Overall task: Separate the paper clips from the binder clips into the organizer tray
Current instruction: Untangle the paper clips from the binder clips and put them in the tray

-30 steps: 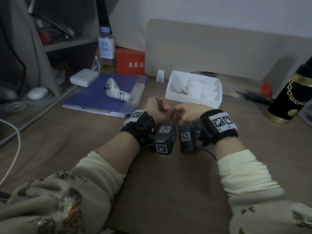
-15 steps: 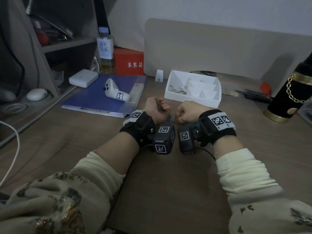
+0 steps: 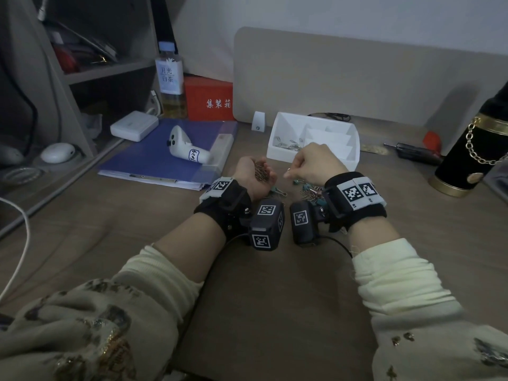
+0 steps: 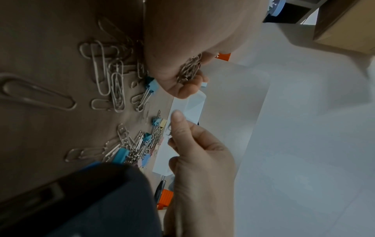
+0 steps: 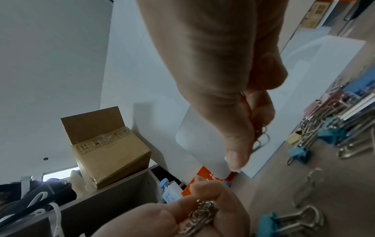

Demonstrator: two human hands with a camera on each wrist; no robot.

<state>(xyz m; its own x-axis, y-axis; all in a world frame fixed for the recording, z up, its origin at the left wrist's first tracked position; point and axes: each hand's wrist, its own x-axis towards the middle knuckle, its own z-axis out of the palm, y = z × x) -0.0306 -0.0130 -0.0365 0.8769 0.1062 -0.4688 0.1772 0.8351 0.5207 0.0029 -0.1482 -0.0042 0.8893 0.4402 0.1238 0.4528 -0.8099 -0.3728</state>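
My left hand (image 3: 254, 176) is cupped palm-up on the desk and holds a bunch of paper clips (image 3: 260, 171), the same bunch of paper clips (image 4: 189, 68) showing in the left wrist view. My right hand (image 3: 313, 163) is raised a little above the desk and pinches a few paper clips (image 5: 260, 136) between thumb and fingers. A mixed pile of paper clips and coloured binder clips (image 3: 310, 189) lies on the desk under and beside the right wrist; the pile (image 4: 140, 144) is spread out. The white organizer tray (image 3: 313, 138) stands just behind the hands, with paper clips (image 3: 288, 144) in its left compartment.
A blue folder (image 3: 165, 158) with a white controller (image 3: 184, 148) lies at the left. A bottle (image 3: 170, 81) and red box (image 3: 209, 99) stand behind it. A black and gold cylinder (image 3: 472, 152) is at the right, and a beige panel (image 3: 357, 78) is at the back.
My right hand has lifted off the pile and moved up and away from the left hand, with paper clips pinched in it. The left hand stays cupped round its bunch.
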